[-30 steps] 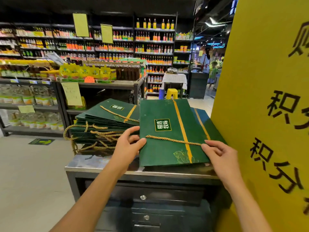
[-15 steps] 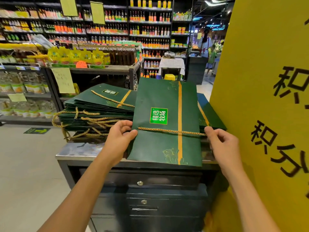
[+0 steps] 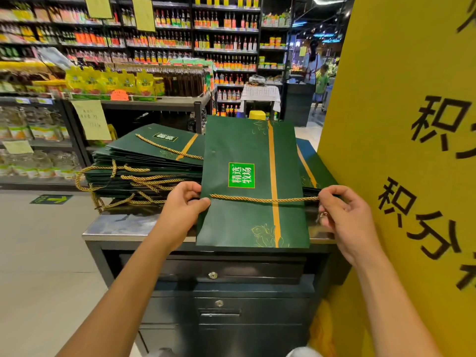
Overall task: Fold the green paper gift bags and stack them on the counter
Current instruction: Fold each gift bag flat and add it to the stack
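Head camera: green bag (image 3: pixel 247 215) pinched flat between left hand (image 3: pixel 184 204), thumb on its edge, and right hand (image 3: pixel 345 215), fingertips nipping the rope handle (image 3: pixel 265 200). Beyond left grip, folded stack (image 3: pixel 144 171) on counter (image 3: pixel 116 225). Risked tipping floorward through a loose right-hand pinch on thin rope.

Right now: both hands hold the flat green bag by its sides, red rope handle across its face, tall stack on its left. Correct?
Not quite: in the head view the rope handle is gold, not red. The rest holds: left hand and right hand hold the flat green bag by its sides, and the tall stack sits on its left.
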Motion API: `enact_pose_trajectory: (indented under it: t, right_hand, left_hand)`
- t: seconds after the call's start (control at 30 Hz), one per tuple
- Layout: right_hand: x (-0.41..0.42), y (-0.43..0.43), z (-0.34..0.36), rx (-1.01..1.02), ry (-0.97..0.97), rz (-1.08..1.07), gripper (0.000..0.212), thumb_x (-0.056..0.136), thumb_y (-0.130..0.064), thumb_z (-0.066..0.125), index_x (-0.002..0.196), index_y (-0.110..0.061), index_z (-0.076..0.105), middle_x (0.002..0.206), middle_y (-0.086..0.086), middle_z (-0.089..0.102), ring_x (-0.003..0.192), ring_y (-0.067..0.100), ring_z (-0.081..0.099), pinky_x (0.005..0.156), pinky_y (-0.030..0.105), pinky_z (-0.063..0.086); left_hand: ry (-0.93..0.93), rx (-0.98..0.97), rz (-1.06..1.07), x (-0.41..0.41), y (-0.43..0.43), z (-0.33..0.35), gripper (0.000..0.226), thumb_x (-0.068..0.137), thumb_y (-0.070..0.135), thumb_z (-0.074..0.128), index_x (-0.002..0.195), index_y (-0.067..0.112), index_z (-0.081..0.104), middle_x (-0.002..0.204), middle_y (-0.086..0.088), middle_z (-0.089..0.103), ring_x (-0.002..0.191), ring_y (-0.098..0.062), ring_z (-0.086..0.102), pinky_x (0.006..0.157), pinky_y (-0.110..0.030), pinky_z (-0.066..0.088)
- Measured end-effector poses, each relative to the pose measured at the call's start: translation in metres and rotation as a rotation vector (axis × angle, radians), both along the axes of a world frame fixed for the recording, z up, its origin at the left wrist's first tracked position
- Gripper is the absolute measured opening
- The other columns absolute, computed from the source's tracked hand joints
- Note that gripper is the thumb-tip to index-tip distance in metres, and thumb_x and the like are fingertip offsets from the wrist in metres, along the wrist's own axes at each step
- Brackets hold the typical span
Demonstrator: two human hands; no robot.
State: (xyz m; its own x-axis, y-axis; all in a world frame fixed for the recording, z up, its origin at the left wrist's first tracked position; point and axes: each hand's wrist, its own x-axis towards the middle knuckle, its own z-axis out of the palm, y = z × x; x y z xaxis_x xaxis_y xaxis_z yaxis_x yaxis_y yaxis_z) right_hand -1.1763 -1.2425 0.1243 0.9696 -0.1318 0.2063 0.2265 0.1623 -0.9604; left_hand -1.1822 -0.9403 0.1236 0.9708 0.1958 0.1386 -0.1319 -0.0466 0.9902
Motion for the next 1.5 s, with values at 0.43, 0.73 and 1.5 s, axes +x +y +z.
enact_pose_trajectory:
  t: [0.43,0.73,1.5]
  right_hand:
    - [0.005,0.018,0.0,-0.081,-0.162,-0.1,0.041,0.083,0.014,0.071,0.113,-0.012,0.065,0.094,0.002,0.071,0.087,0.011,0.069,0.082,0.022,0.058]
    - [0.024,0.079,0.022,-0.268,-0.292,-0.059,0.017,0.088,-0.006,0.076,0.099,-0.02,0.077,0.09,-0.001,0.075,0.084,0.009,0.069,0.073,0.017,0.055]
    - [0.055,0.121,-0.001,-0.456,-0.461,-0.019,0.017,0.092,-0.005,0.07,0.096,-0.021,0.075,0.089,-0.003,0.067,0.072,0.012,0.058,0.063,0.017,0.045]
  left_hand:
    - [0.002,0.066,-0.206,-0.007,0.007,-0.002,0.023,0.096,-0.012,0.051,0.095,0.009,0.041,0.094,-0.007,0.067,0.065,-0.01,0.066,0.049,-0.021,0.048]
    - [-0.016,0.233,-0.301,-0.007,0.011,-0.002,0.021,0.095,-0.007,0.057,0.094,0.009,0.043,0.082,-0.006,0.058,0.069,-0.015,0.056,0.055,-0.023,0.044]
    - [-0.103,0.225,-0.172,0.03,-0.011,0.012,0.017,0.102,0.015,0.059,0.117,0.02,0.066,0.097,-0.006,0.074,0.084,-0.011,0.071,0.066,-0.023,0.055]
